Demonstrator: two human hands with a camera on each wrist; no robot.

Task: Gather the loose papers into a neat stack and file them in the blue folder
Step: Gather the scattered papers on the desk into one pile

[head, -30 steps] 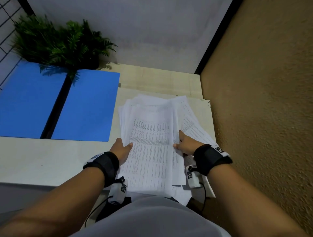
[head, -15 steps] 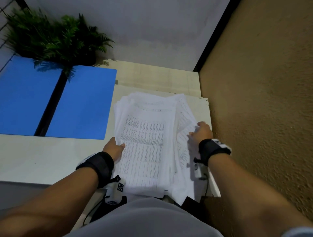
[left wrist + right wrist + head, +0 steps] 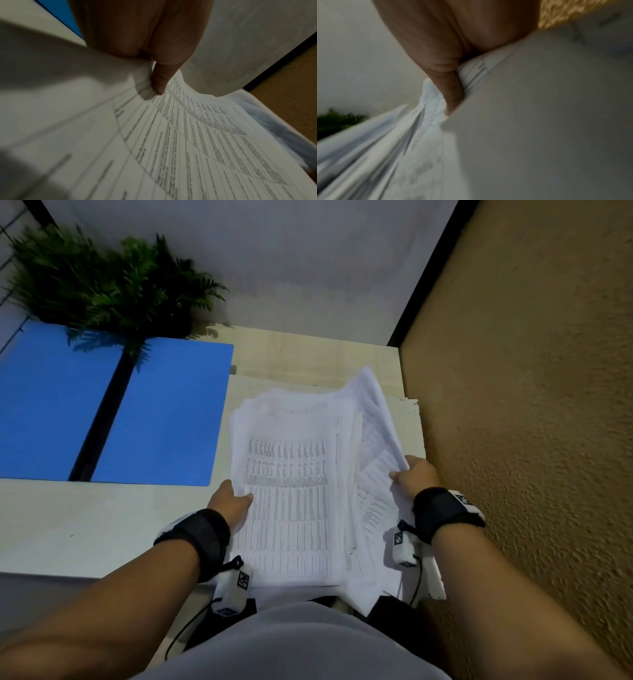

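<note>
The papers (image 3: 294, 487) lie on the table (image 3: 85, 525) between the two hands, left hand (image 3: 230, 501) at their left edge, right hand (image 3: 416, 477) at their right edge. Left of the left hand and farther out lies the folder (image 3: 161, 412), opened flat. Beyond the folder stands the plant (image 3: 102, 282). A wall (image 3: 531, 405) runs just right of the right hand.
</note>
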